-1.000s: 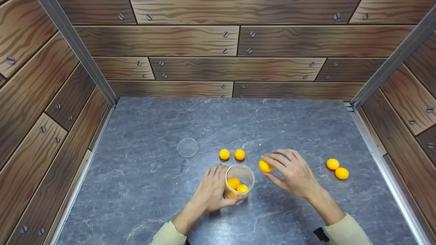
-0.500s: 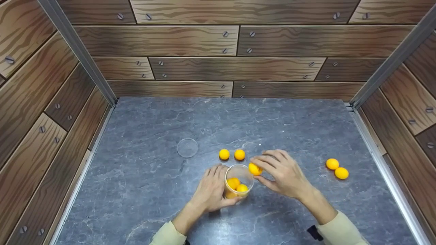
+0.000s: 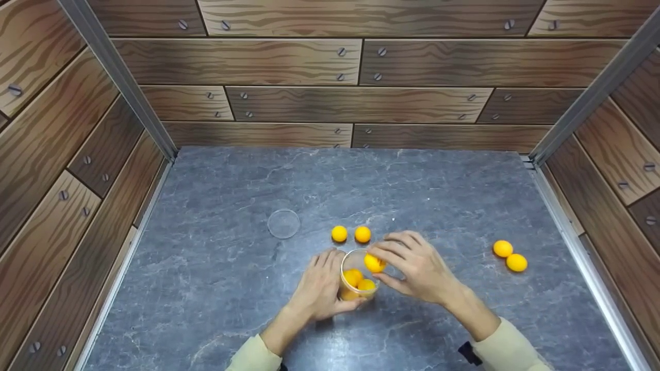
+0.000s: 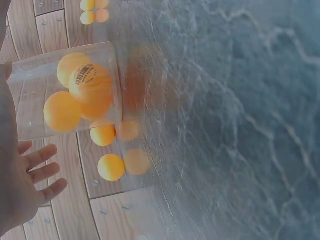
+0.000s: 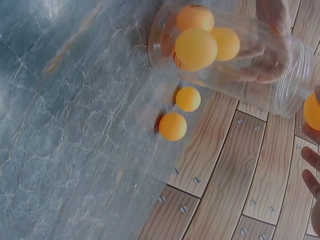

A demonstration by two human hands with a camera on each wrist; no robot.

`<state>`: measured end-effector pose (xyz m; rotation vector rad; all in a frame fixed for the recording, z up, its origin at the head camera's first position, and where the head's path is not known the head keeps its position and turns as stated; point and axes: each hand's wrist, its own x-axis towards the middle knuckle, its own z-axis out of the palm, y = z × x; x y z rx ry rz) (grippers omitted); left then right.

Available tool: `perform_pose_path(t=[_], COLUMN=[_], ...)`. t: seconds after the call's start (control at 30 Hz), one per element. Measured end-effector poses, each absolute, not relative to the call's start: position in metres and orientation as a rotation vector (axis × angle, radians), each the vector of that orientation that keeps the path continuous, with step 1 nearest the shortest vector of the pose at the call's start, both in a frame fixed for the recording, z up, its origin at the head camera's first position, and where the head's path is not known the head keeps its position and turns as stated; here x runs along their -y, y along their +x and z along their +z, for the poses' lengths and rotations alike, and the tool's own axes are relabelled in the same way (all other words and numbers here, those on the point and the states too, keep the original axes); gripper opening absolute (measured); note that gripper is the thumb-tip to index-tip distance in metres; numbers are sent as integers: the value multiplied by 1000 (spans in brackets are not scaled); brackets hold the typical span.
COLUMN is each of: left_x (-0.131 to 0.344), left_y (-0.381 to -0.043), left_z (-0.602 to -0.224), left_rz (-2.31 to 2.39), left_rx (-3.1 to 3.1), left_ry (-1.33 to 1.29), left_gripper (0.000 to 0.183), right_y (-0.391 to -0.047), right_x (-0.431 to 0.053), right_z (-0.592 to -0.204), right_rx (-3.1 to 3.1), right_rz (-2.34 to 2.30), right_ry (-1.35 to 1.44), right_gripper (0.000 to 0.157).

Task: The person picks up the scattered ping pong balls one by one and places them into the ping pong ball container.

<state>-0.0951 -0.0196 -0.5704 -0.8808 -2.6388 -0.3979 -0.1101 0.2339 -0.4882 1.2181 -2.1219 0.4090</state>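
Yellow-orange ball (image 3: 374, 263) was pinched at the mouth of a clear cylindrical jar (image 5: 235, 72)

The right hand (image 3: 415, 268) gripped the ball between fingers and thumb, over the right side of the jar's rim; whether ball and rim touched could not be told. The jar stood on the grey marbled table (image 3: 216, 257), its long axis upright, so its mouth lay leftward of the right hand. The left hand (image 3: 322, 288) clasped the jar's left side, thumb on the near side.

Only the head view took in a clear round disc (image 3: 283, 223), beyond the left hand. The left wrist view showed what seemed to be four balls (image 4: 91, 85) inside, one bearing dark print. The right wrist view cut off the held ball but revealed left-hand fingers through the clear wall.
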Motion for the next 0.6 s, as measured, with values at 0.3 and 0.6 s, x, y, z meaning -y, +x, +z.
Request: perform_pose_path(t=[0.3,0.6], left_x=[19,19], left_y=[-95,-95], left_z=[-569,-571], left_rz=[-386,-420], left_rx=[2618,2612], left_ry=[-879,-875], left_gripper=[97,96], right_y=[-107,-108], right_x=[-229,-226], right_z=[-492,-488], right_rx=[2239,2333], right_rz=[431,414], right_ry=[1255,1265], right_gripper=[60,54])
